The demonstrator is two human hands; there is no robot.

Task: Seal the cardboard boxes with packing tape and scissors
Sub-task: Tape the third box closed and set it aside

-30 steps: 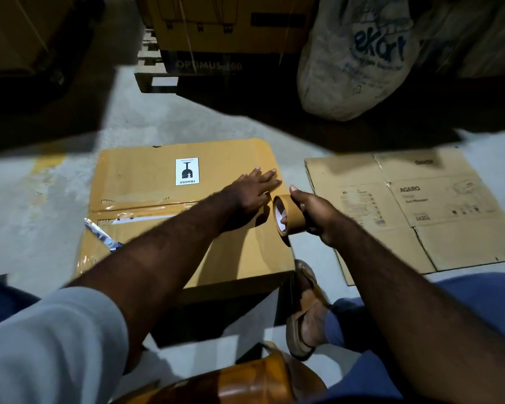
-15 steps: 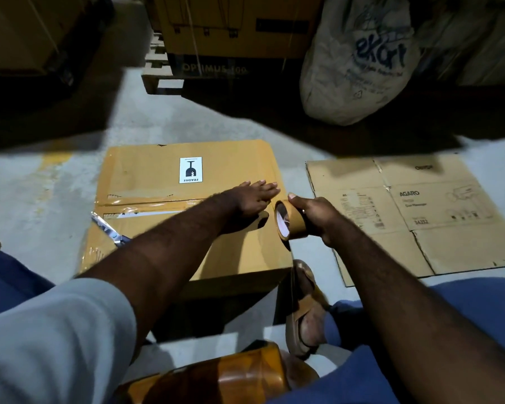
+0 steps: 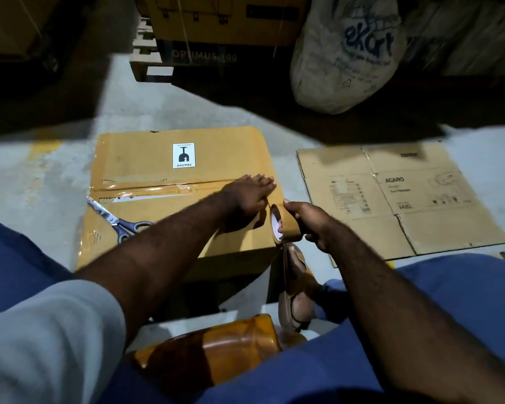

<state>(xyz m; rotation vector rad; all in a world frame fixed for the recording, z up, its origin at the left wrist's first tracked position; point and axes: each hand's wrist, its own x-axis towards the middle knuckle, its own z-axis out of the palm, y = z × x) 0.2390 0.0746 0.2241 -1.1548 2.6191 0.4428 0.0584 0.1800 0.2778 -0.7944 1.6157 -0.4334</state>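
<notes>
Presently the left hand (image 3: 247, 196) lies flat, fingers straight, on the closed cardboard box (image 3: 140, 161). The right hand (image 3: 314, 224) grips the tape roll (image 3: 285, 228) at the box's right edge, core facing left; scissors (image 3: 119, 223) lie on the lid, blades pointing far-left.

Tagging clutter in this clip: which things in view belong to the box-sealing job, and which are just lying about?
In the job: cardboard box; tape roll gripped by the right hand; left hand flat on the box; scissors lying on it.
Lying about: flattened carton; white sack; wooden pallet.
</notes>
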